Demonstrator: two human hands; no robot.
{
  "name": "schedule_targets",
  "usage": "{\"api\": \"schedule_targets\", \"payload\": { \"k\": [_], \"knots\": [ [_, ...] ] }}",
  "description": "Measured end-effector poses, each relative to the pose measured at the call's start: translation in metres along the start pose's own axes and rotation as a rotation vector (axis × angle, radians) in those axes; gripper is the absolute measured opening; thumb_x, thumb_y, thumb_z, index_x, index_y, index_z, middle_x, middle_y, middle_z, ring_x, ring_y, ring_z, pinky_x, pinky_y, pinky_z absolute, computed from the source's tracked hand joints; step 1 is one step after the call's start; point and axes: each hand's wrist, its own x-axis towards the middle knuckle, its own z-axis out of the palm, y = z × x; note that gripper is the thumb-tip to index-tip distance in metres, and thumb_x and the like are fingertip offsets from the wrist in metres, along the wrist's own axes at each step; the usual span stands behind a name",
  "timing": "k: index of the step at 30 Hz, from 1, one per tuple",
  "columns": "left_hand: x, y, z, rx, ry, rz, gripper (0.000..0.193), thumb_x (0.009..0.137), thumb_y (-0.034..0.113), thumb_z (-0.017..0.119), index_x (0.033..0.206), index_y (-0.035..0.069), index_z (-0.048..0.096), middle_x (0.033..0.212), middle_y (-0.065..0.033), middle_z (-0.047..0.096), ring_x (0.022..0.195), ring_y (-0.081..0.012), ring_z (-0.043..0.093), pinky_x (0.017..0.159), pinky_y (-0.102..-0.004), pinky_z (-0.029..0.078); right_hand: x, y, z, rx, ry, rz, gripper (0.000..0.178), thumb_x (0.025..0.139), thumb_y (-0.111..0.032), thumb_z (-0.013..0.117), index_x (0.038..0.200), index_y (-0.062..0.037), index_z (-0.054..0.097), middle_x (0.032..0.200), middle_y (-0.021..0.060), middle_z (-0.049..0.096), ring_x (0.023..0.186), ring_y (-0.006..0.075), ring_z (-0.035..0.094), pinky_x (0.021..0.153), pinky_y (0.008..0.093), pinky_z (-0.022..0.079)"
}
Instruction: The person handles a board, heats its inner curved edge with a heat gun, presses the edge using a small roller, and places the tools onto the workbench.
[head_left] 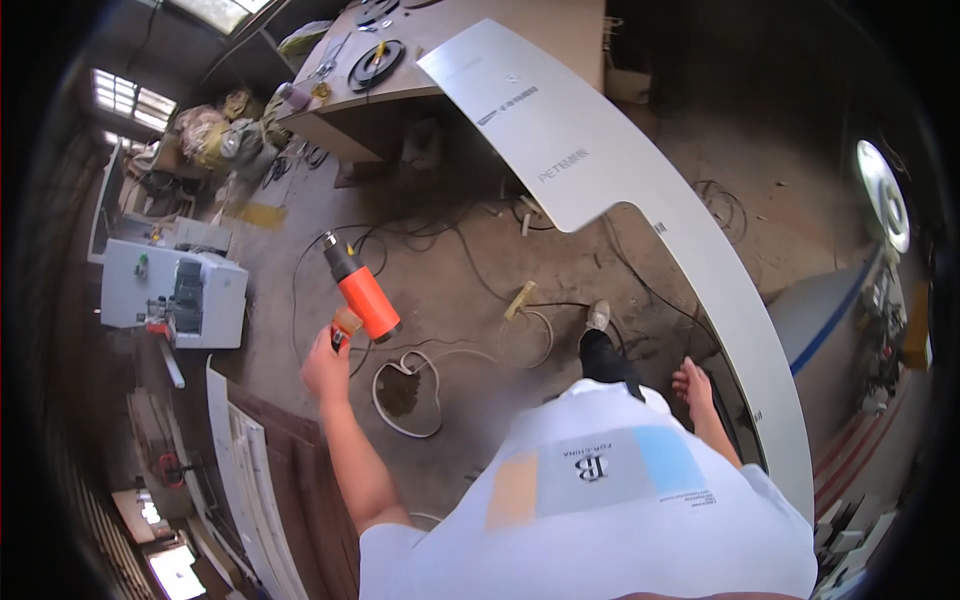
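Note:
An orange and black heat gun (368, 298) is in my left hand (326, 362), whose fingers wrap round its handle. Its metal nozzle points up and away, over the floor. My right hand (691, 386) hangs by my right side with loosely bent fingers, and nothing shows in it. Close to it runs a long pale grey panel (690, 235), curved by the lens, with a wider far end and a notch in its inner edge. The right hand appears apart from the panel; what supports the panel is hidden.
A workbench (345, 100) with a black reel (377, 66) stands ahead. Cables (470, 265) and a white hose loop (408, 432) lie on the floor. Boards (240, 460) lean at my left, near a white machine (215, 300). A silver disc (884, 197) is at far right.

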Motion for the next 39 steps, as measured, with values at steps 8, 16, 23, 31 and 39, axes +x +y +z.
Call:
{"api": "schedule_targets", "payload": {
  "k": [8, 16, 23, 31, 39],
  "knots": [
    [0.109, 0.049, -0.026, 0.005, 0.006, -0.079, 0.051, 0.081, 0.025, 0.083, 0.128, 0.02, 0.065, 0.116, -0.0079, 0.073, 0.1, -0.0343, 0.071, 0.082, -0.0467, 0.056, 0.075, -0.179, 0.16, -0.286, -0.265, -0.118, 0.053, 0.097, -0.049, 0.066, 0.124, -0.0038, 0.065, 0.105, 0.0109, 0.073, 0.086, 0.0192, 0.069, 0.074, 0.0343, 0.055],
    [0.228, 0.061, -0.008, -0.03, 0.036, -0.044, 0.053, 0.081, 0.025, 0.083, 0.131, 0.021, 0.065, 0.115, -0.0092, 0.074, 0.102, -0.0344, 0.07, 0.083, -0.0471, 0.056, 0.095, -0.255, 0.243, -0.456, -0.31, -0.159, 0.055, 0.096, -0.049, 0.067, 0.126, -0.0035, 0.065, 0.106, 0.0091, 0.073, 0.089, 0.0189, 0.069, 0.077, 0.0349, 0.054],
    [0.444, 0.081, 0.072, -0.025, -0.045, 0.106, 0.051, 0.082, 0.028, 0.082, 0.129, 0.021, 0.065, 0.117, -0.0048, 0.074, 0.1, -0.0316, 0.072, 0.082, -0.0455, 0.057, 0.129, -0.241, 0.301, -0.428, -0.222, -0.157, 0.053, 0.096, -0.052, 0.067, 0.111, -0.0016, 0.072, 0.093, 0.0105, 0.072, 0.084, 0.0186, 0.065, 0.074, 0.0339, 0.051],
    [0.767, 0.131, 0.229, -0.202, -0.212, 0.238, 0.045, 0.083, 0.034, 0.08, 0.125, 0.021, 0.068, 0.103, -0.0132, 0.076, 0.095, -0.0367, 0.072, 0.081, -0.0487, 0.057, 0.106, -0.215, 0.4, 0.289, 0.312, 0.045, 0.07, 0.098, -0.059, 0.057, 0.138, -0.0015, 0.055, 0.118, 0.0106, 0.07, 0.101, 0.024, 0.067, 0.082, 0.0487, 0.05],
    [0.984, 0.22, 0.282, -0.208, -0.259, 0.526, 0.047, 0.082, 0.032, 0.081, 0.126, 0.021, 0.068, 0.105, -0.0119, 0.076, 0.099, -0.0346, 0.072, 0.084, -0.0479, 0.057, 0.051, -0.209, 0.489, -0.134, 0.678, 0.323, 0.069, 0.091, -0.065, 0.063, 0.132, -0.0105, 0.055, 0.113, 0.0045, 0.059, 0.086, 0.0196, 0.055, 0.062, 0.0417, 0.046]
  ]
}}
